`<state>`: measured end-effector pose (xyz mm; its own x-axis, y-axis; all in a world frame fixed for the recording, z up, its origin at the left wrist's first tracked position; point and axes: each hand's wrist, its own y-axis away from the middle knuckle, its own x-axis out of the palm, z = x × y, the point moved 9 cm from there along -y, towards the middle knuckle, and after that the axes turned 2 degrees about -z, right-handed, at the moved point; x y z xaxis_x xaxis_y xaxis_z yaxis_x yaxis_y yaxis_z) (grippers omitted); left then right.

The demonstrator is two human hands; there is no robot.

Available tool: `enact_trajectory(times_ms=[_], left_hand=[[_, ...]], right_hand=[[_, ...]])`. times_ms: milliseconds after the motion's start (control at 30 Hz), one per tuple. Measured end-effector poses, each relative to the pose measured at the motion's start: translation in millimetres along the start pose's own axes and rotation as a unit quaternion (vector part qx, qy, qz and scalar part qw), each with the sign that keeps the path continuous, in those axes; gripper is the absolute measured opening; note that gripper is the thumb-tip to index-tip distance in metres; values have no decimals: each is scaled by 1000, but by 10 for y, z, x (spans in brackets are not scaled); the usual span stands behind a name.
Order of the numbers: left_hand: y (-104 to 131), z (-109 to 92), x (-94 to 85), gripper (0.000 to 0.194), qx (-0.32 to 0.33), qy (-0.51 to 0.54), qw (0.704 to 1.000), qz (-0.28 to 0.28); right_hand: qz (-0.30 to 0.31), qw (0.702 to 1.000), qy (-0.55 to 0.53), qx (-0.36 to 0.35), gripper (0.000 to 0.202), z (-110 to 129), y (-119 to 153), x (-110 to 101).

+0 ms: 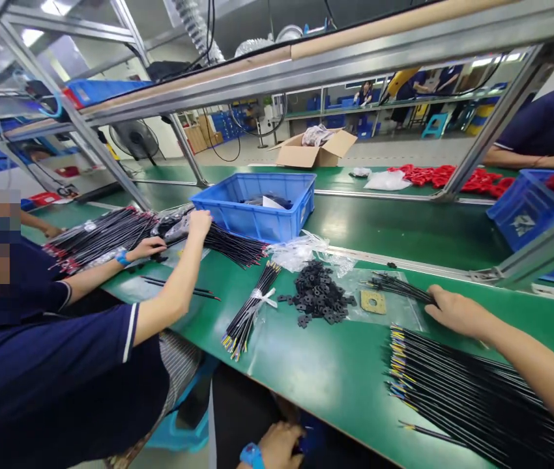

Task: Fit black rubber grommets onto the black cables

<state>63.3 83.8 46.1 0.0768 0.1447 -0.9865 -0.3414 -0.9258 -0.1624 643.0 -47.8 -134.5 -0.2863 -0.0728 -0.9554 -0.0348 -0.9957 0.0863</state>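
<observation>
The right hand lies palm down on the green counter, its fingers loosely together over the near end of a small cluster of thin black cables that rests on a clear plastic sheet at the right of centre; whether the fingertips actually pinch a cable cannot be told. The left hand sits low at the near edge, below the counter lip, curled with a blue wristband showing, and what it grips is hidden. This looks like a picking-up step: one cable is being singled out from the cluster, and the next move seems to call for a light pinch on a slim, slippery sheath without dragging its neighbours. Just near of the right hand a wide fan of black cables lies flat, glossy and straight, their tips showing yellow, blue and red cores. To the left is a heap of small black moulded pieces, matt and knobbly, beside a flat tan plate with a hole. A tied bundle lies further left, and a blue plastic crate stands beyond. A co-worker at the left reaches over more cables.
</observation>
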Motion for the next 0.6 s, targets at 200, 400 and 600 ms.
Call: enact_trajectory(times_ms=[200,400,600], left_hand=[[1044,-1656,187,51,92,289,952,48],[1383,-3603,573,72,99,621,775,57],[379,-4030,348,69,56,774,628,-50]], right_hand=[[-47,996,-69,-35,25,108,234,-457],[-52,917,-394,-16,31,660,735,-746],[-72,846,-527,-37,40,1103,1018,-583]])
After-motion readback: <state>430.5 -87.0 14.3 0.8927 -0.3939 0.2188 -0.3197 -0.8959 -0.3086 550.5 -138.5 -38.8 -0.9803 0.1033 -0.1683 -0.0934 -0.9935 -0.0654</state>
